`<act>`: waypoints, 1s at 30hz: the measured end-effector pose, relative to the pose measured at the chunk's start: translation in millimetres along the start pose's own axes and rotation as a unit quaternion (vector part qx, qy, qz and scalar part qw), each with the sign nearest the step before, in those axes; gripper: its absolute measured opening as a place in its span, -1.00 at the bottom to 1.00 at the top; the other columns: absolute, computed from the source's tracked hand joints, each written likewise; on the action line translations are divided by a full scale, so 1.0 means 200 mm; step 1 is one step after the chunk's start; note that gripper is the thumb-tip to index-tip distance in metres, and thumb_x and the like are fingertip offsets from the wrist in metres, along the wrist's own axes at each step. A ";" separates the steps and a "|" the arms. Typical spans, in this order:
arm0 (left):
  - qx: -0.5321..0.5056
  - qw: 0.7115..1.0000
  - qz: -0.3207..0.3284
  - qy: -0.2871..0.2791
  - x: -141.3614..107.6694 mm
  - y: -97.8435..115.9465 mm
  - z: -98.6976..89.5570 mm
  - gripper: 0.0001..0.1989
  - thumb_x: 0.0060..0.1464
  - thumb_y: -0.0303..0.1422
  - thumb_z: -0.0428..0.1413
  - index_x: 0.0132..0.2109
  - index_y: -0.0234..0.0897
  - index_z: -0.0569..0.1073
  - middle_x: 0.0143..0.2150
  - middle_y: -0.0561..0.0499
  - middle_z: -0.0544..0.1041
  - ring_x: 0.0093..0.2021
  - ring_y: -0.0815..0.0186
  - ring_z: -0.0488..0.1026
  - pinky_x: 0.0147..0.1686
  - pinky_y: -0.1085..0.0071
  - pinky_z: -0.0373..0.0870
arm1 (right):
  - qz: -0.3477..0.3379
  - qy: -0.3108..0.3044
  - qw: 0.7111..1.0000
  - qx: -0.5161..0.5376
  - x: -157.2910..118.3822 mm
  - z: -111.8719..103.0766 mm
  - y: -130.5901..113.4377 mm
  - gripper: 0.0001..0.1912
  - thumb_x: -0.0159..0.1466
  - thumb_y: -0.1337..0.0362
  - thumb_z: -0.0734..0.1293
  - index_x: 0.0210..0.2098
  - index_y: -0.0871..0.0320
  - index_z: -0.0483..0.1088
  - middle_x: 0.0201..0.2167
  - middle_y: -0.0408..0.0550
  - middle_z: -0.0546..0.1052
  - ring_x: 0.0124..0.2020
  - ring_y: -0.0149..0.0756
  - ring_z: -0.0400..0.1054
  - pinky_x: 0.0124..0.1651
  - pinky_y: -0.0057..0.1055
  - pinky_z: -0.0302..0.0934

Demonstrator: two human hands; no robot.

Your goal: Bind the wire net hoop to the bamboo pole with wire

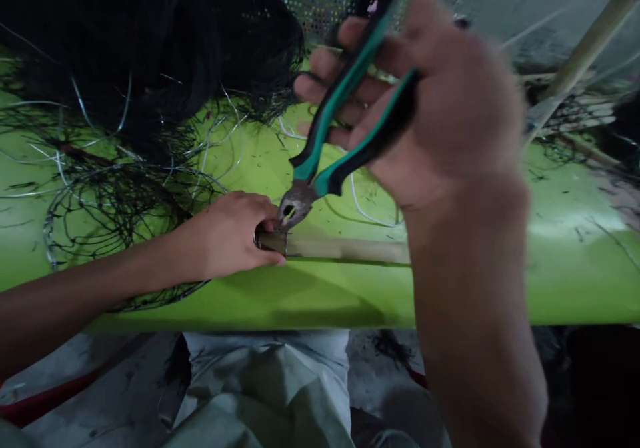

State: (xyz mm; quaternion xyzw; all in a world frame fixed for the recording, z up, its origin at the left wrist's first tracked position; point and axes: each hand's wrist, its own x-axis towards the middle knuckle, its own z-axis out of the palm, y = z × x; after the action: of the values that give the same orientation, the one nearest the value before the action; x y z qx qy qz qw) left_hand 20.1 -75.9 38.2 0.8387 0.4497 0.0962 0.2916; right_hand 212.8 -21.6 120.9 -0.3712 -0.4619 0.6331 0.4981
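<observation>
My left hand [235, 235] is closed round the end of a pale wooden stick [345, 249], where thin wire [285, 243] is wound about it. In my right hand [440, 101], raised above the table, is a pair of pliers [320, 135] with green and black handles. The pliers' metal jaws point down toward the wire-bound stick end, close to my left fingertips; I cannot tell whether they touch it. Left of and under my left arm lies a hoop with black netting [125, 201]. My right hand is partly blurred.
A big heap of black netting [150, 35] fills the back left of the green table [575, 268]. Loose silvery wires [205, 148] curl across the tabletop. Another pole [590, 48] slants up at the right, by more netting [575, 118]. A perforated panel [320, 1] stands behind.
</observation>
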 end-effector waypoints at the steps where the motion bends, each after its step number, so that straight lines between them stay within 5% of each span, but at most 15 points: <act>1: 0.000 1.000 -0.004 -0.004 0.00 0.00 0.00 -0.71 -0.02 -0.20 0.35 -0.15 -0.20 0.63 -0.22 -0.02 0.65 -0.21 0.13 0.56 -0.18 0.28 0.39 | -0.006 0.007 1.000 -0.007 0.01 -0.04 -0.03 -0.65 0.49 0.03 0.13 -0.17 0.14 0.38 -0.12 -0.10 0.56 0.03 -0.26 0.54 0.02 -0.30 0.47; 4: 0.012 0.999 -0.014 -0.029 0.00 0.00 -0.01 -0.67 -0.02 -0.20 0.35 -0.08 -0.16 0.64 -0.20 0.00 0.65 -0.17 0.13 0.58 -0.15 0.28 0.40 | -0.053 0.001 0.998 -0.041 0.02 -0.12 -0.06 -0.45 0.56 0.09 -0.12 -0.22 0.10 0.41 -0.03 -0.09 0.49 0.08 -0.28 0.48 0.07 -0.27 0.47; 8: 0.008 1.000 -0.006 -0.020 -0.02 0.01 0.00 -0.68 0.05 -0.20 0.34 -0.03 -0.12 0.62 -0.20 0.03 0.65 -0.17 0.17 0.57 -0.17 0.31 0.38 | -0.149 0.031 0.988 -0.019 0.01 -0.17 0.06 -0.56 0.54 0.13 0.06 -0.16 0.11 0.52 -0.29 -0.07 0.36 -0.25 -0.36 0.40 0.05 -0.20 0.48; 12: 0.019 1.000 0.004 -0.015 -0.04 0.01 0.00 -0.70 0.13 -0.22 0.30 0.02 -0.10 0.58 -0.14 0.06 0.66 -0.16 0.20 0.58 -0.13 0.30 0.38 | -0.171 0.054 0.972 -0.151 -0.01 -0.23 0.11 -0.58 0.49 0.15 0.12 -0.19 -0.06 0.62 -0.22 -0.02 0.46 -0.22 -0.32 0.42 0.04 -0.25 0.43; 15: 0.042 0.999 -0.003 -0.021 -0.04 0.02 0.00 -0.70 0.14 -0.19 0.30 0.01 -0.10 0.58 -0.12 0.05 0.68 -0.15 0.15 0.59 -0.10 0.25 0.38 | -0.149 0.085 0.947 -0.272 -0.03 -0.31 0.07 -0.76 0.39 0.11 0.29 -0.17 -0.16 0.64 -0.13 -0.07 0.52 -0.34 -0.37 0.35 -0.24 -0.25 0.32; 20: 0.036 0.999 -0.018 -0.013 -0.04 0.02 0.00 -0.59 0.07 -0.15 0.34 0.05 -0.12 0.55 -0.11 0.03 0.69 -0.11 0.11 0.59 -0.09 0.22 0.37 | -0.076 0.045 0.968 -0.235 -0.12 -0.49 -0.01 -0.73 0.10 0.18 0.47 -0.18 -0.08 0.64 -0.46 0.02 0.44 -0.48 -0.19 0.40 -0.66 -0.23 0.08; 25: 0.013 1.000 -0.016 0.004 -0.05 0.00 0.01 -0.48 0.03 -0.06 0.36 0.10 -0.11 0.51 -0.14 0.04 0.66 -0.14 0.13 0.58 -0.13 0.23 0.35 | 0.025 -0.052 0.978 -0.200 -0.23 -0.69 -0.01 -0.57 -0.03 -0.05 0.53 -0.17 -0.14 0.66 -0.56 0.12 0.39 -0.49 0.01 0.46 -0.52 0.00 0.27; 30: 0.003 0.997 0.028 0.076 -0.04 0.01 -0.03 -0.46 0.28 0.02 0.14 0.23 -0.22 0.40 0.12 -0.12 0.57 0.09 0.08 0.53 0.04 0.21 0.39 | 0.011 -0.134 0.973 -0.187 -0.36 -0.77 0.10 -0.60 0.02 -0.11 0.36 -0.16 -0.27 0.60 -0.39 0.25 0.48 -0.44 -0.02 0.44 -0.49 -0.01 0.18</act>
State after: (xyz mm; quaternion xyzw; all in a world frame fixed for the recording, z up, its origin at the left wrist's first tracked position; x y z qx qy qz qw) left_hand 13.7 -80.2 44.9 0.8424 0.4470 0.1661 0.2510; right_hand 366.3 -60.6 57.0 -0.3743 -0.6305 0.5853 0.3461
